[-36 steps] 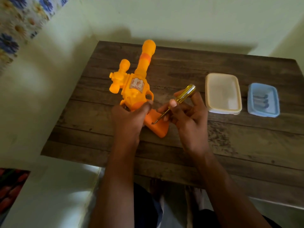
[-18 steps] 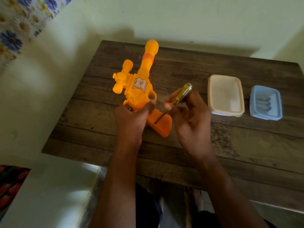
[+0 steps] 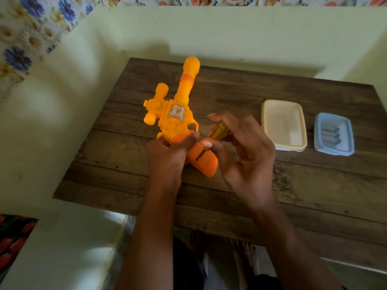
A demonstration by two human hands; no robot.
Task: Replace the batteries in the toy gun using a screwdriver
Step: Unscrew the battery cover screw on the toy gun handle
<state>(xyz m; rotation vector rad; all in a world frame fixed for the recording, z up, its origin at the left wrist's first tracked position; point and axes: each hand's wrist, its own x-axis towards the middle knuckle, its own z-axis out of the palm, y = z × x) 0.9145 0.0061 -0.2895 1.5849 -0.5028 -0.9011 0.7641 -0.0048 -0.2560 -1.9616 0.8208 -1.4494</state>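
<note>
On the dark wooden table (image 3: 293, 185): driver alignment

The orange plastic toy gun (image 3: 178, 118) was positioned barrel-away, grip nearest the hands. It was gripped by the left hand (image 3: 167, 155); the yellow-handled screwdriver (image 3: 219, 131) was pinched by the right hand (image 3: 247, 151), tip set on the grip. Rightward, a cream plastic tub (image 3: 264, 126) appeared empty; grey batteries (image 3: 332, 135) were held in a blue plastic tub (image 3: 318, 132).

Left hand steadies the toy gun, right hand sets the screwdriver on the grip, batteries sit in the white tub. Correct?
One slip. The head view shows the batteries in the blue tub; the white tub looks empty. Left hand steadies the toy gun, right hand sets the screwdriver on the grip.
</note>
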